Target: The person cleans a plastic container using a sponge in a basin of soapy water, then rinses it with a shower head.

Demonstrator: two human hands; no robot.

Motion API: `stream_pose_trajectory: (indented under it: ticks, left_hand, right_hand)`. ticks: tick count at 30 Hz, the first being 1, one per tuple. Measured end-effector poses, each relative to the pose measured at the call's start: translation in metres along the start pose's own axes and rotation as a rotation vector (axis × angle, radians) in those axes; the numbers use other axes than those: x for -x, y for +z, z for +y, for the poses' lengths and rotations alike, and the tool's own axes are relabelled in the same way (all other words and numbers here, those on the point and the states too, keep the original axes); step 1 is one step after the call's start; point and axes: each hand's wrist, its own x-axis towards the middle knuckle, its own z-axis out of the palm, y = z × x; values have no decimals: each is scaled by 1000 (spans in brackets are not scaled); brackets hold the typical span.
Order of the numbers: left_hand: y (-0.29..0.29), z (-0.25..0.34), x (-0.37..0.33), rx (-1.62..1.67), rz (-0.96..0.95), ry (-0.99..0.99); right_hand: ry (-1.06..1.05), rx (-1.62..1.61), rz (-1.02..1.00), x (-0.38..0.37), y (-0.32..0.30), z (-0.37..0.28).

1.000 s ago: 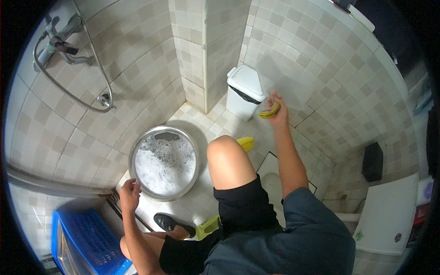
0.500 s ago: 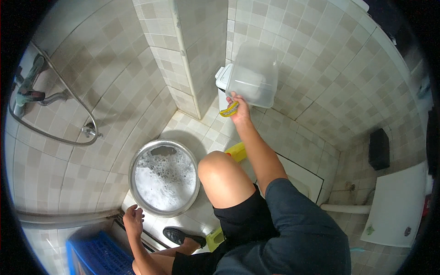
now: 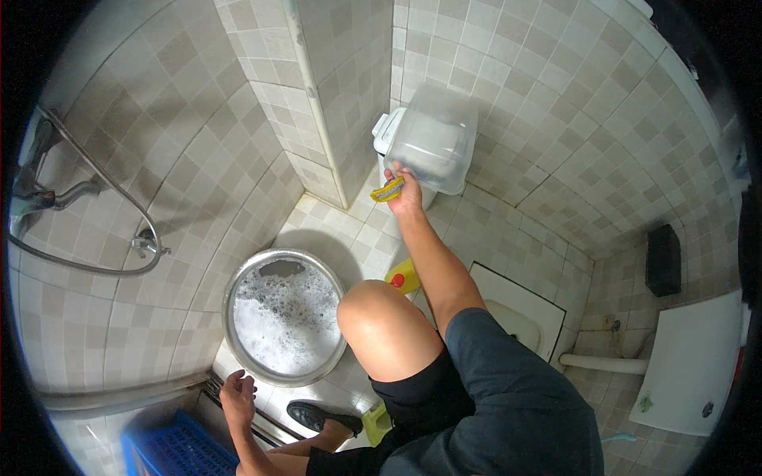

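Observation:
My right hand (image 3: 406,192) reaches forward, closed around a small curved pad, yellow with a grey middle (image 3: 388,190), which looks like a scrubbing sponge. Its fingertips meet the near edge of a clear plastic box (image 3: 432,131); whether they grip that edge I cannot tell. The box sits tilted over a white lidded bin (image 3: 386,131). Down at the left, my left hand (image 3: 238,397) hangs with loosely bent fingers apart and nothing in them. It is just below a round metal basin (image 3: 228,317) full of foamy water, not touching it.
Behind my knee lies a yellow bottle with a red cap (image 3: 403,276). A squat toilet (image 3: 512,317) is set in the floor on the right. A blue plastic basket (image 3: 178,448) stands lower left, below a shower hose (image 3: 119,186) on the tiled wall. A white pipe (image 3: 603,364) juts out at right.
The clear box has come down slightly and tilted more, and my right hand has shifted a little left with the pad. My left hand has dropped slightly. The whole view has moved a little.

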Motion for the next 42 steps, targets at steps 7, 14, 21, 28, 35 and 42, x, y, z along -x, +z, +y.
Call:
stream_pose_trajectory:
  ticks: [7,14,21,28,35,42]
  left_hand:
    - [9,9,-8,-22,-26,27]
    - [6,2,-6,-42,-31,27]
    - [13,1,-10,-31,-56,21]
    - [10,-1,-14,-82,-56,37]
    - [9,1,-13,-82,-42,72]
    - [17,14,-7,-136,-46,64]
  right_hand:
    - [-59,-24,-4,-22,-2,4]
    - [-64,-94,12,-12,28,22]
    - [-59,-136,44,-19,29,20]
    - [-18,-91,8,-23,21,29]
    - [-22,-105,5,-25,13,32]
    - [80,-62,30,-31,-4,22]
